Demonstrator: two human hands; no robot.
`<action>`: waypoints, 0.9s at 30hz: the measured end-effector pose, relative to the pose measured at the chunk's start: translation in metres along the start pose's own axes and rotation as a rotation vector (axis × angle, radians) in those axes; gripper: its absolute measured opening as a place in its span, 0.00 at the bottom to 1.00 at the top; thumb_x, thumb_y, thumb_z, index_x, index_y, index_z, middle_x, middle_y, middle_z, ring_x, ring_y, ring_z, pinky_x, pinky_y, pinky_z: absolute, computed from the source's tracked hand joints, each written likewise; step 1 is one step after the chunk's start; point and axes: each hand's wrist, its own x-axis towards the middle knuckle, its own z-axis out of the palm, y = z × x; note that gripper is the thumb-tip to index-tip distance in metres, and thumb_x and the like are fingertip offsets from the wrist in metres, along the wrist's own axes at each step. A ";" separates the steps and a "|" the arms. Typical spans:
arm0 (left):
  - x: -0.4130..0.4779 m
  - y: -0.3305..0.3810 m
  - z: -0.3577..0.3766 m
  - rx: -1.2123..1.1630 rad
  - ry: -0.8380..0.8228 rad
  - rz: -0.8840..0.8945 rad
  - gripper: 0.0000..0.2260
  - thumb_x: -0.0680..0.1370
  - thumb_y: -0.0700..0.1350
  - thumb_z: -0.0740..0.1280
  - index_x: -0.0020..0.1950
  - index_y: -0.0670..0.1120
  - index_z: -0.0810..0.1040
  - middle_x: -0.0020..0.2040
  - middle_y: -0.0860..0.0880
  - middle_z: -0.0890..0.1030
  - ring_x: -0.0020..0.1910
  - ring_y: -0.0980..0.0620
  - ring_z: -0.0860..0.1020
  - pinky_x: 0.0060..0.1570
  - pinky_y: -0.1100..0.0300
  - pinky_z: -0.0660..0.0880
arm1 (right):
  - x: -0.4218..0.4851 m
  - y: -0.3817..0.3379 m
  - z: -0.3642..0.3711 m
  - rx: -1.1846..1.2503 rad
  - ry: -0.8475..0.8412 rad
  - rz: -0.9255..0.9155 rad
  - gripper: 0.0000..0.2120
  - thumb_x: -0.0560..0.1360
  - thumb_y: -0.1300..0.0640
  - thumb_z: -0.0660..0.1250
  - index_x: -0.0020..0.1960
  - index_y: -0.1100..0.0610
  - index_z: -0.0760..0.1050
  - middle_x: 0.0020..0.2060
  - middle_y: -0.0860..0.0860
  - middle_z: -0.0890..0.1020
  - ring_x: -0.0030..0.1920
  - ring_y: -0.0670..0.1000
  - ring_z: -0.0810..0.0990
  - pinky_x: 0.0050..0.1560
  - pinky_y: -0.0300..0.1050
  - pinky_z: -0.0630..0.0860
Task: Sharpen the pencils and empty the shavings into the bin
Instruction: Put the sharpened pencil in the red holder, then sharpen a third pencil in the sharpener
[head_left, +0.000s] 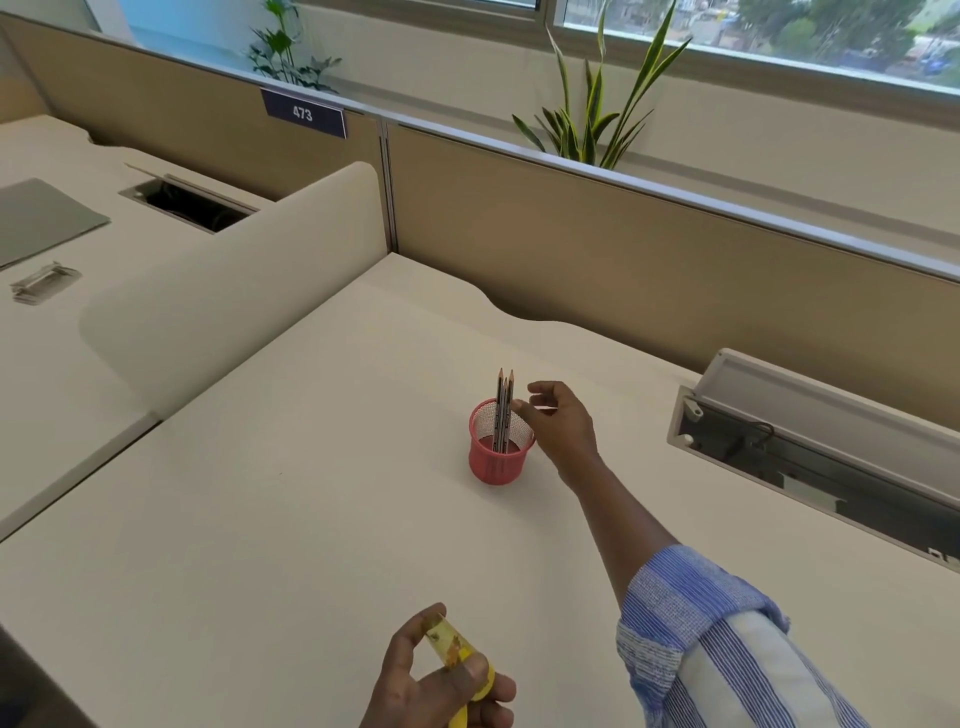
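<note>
Three pencils (503, 410), one cup (498, 465), one sharpener (457, 654)

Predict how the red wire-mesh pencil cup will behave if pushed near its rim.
The red wire-mesh pencil cup is probably light, its walls being open mesh. Pushed high, it may tip, since the tall grey pencils stand well above its rim. Pushed low, it would likely slide on the smooth cream desk.

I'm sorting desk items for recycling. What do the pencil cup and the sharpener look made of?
The pencil cup: probably metal wire mesh, coated matt red; its wall is a fine see-through grid. The sharpener in the left hand: likely plastic, a glossy translucent yellow case with shavings showing inside.
</note>
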 end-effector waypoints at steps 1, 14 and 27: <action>0.000 0.000 0.000 -0.002 0.000 0.001 0.19 0.80 0.26 0.62 0.66 0.45 0.72 0.42 0.21 0.80 0.35 0.34 0.79 0.41 0.45 0.74 | 0.003 -0.003 -0.001 -0.001 -0.028 -0.011 0.18 0.73 0.47 0.78 0.60 0.49 0.79 0.53 0.47 0.82 0.54 0.52 0.82 0.56 0.53 0.79; 0.006 -0.003 -0.010 -0.037 0.010 0.027 0.18 0.79 0.26 0.62 0.63 0.45 0.73 0.41 0.22 0.81 0.31 0.36 0.79 0.40 0.46 0.74 | 0.032 -0.039 0.007 -0.093 -0.338 0.069 0.11 0.74 0.58 0.77 0.51 0.64 0.80 0.42 0.53 0.78 0.39 0.50 0.73 0.35 0.41 0.67; 0.008 -0.013 -0.014 -0.044 -0.055 0.026 0.22 0.78 0.28 0.65 0.67 0.47 0.70 0.44 0.22 0.81 0.32 0.34 0.81 0.35 0.48 0.77 | 0.005 -0.119 -0.033 0.286 -0.249 -0.257 0.09 0.76 0.64 0.74 0.45 0.54 0.76 0.51 0.53 0.84 0.56 0.50 0.81 0.62 0.49 0.76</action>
